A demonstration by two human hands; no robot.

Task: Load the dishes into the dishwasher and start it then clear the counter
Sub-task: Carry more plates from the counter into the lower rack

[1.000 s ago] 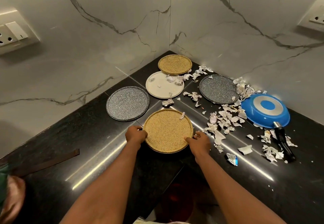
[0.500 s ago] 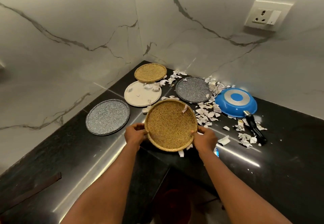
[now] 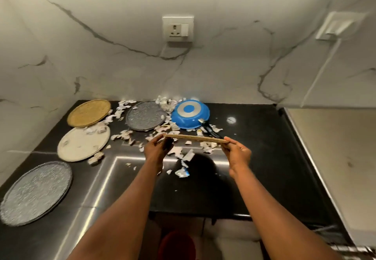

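both grips (image 3: 157,148) (image 3: 237,153) on gold plate (image 3: 195,138) edges

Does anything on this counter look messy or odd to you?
Yes. Torn paper scraps litter the black counter, some lying on the white plate. The blue pan sits upside down, base up. Both hands, left and right, hold a gold plate edge-on.

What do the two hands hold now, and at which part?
A golden plate, seen edge-on above the counter: the left hand holds its left rim, the right hand its right rim.
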